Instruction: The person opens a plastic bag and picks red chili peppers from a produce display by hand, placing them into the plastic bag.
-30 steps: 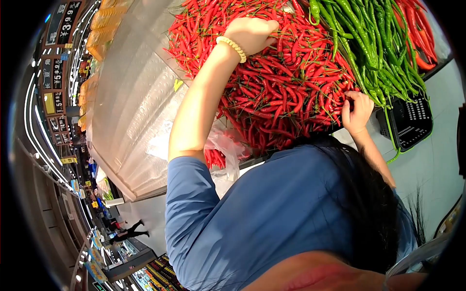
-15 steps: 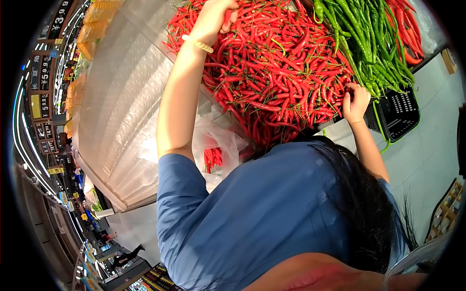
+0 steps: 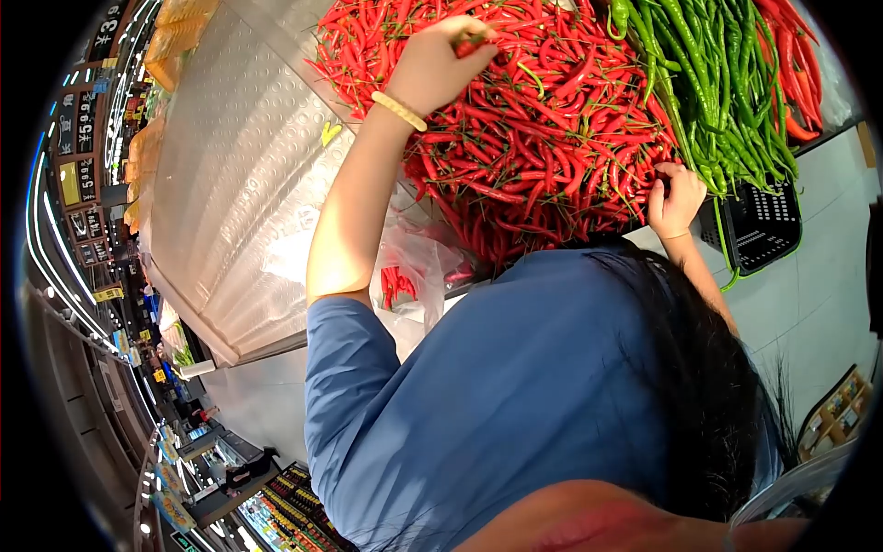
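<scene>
My left hand (image 3: 446, 60), with a pale bracelet at the wrist, is over the upper left of a large heap of red chili peppers (image 3: 543, 175). Its fingers curl toward the thumb, and red chili shows between them. At the heap's right edge, beside the long green peppers (image 3: 704, 92), rests my right hand (image 3: 676, 198). Its fingers are bent among the chilies with the thumb apart, and whatever the fingertips grip is hidden. A clear plastic bag (image 3: 428, 271) with some red chilies in it lies below my left forearm, close to my body.
Left of the heap spreads a dimpled metal counter (image 3: 230, 184) with a yellow-green piece (image 3: 329, 134) on it. A black basket with green trim (image 3: 768, 225) is beyond my right hand. Larger red peppers (image 3: 791, 69) lie at the upper right. Price signs (image 3: 81, 120) line the far left.
My left hand has moved right and toward me over the heap. The yellow-green piece on the counter now shows beside my forearm. My right hand stays at the heap's edge.
</scene>
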`<action>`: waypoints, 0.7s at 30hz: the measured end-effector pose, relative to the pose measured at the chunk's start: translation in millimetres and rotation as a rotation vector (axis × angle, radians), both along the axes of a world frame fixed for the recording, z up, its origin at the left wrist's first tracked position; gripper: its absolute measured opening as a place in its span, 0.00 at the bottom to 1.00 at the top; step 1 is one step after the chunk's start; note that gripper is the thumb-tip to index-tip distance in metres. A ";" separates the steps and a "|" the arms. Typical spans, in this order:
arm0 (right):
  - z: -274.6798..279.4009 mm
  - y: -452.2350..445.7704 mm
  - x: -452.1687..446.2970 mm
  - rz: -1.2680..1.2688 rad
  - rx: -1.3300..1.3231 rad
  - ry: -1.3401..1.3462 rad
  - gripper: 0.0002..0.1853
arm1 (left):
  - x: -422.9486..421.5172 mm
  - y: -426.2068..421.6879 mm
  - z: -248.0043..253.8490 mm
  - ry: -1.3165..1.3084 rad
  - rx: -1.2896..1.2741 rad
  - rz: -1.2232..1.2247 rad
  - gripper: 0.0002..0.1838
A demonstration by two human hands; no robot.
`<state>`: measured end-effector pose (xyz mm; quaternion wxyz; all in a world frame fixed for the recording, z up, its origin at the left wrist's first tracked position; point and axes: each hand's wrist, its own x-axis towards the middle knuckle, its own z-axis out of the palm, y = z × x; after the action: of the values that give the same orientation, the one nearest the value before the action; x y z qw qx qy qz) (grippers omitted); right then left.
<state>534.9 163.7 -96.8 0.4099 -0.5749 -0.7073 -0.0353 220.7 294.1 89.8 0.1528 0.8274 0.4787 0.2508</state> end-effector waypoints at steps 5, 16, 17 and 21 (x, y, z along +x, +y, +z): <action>-1.3 0.7 0.9 0.017 -0.020 0.012 0.10 | 37.0 -7.9 -11.0 0.689 0.435 -0.347 0.23; 0.6 -0.3 2.5 0.018 0.030 0.032 0.09 | 68.3 -20.7 -8.7 -0.051 0.328 -0.331 0.12; -0.7 -0.3 3.1 0.016 0.009 0.032 0.09 | 71.3 -31.2 3.7 -0.250 0.162 -0.159 0.08; -1.3 -0.1 2.6 0.025 0.003 0.035 0.08 | 56.7 -36.2 31.1 -0.829 -0.660 -0.033 0.09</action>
<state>537.6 163.6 -98.1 0.4235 -0.5659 -0.7071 -0.0214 277.4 258.0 120.9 0.5856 0.5742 0.4184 0.3903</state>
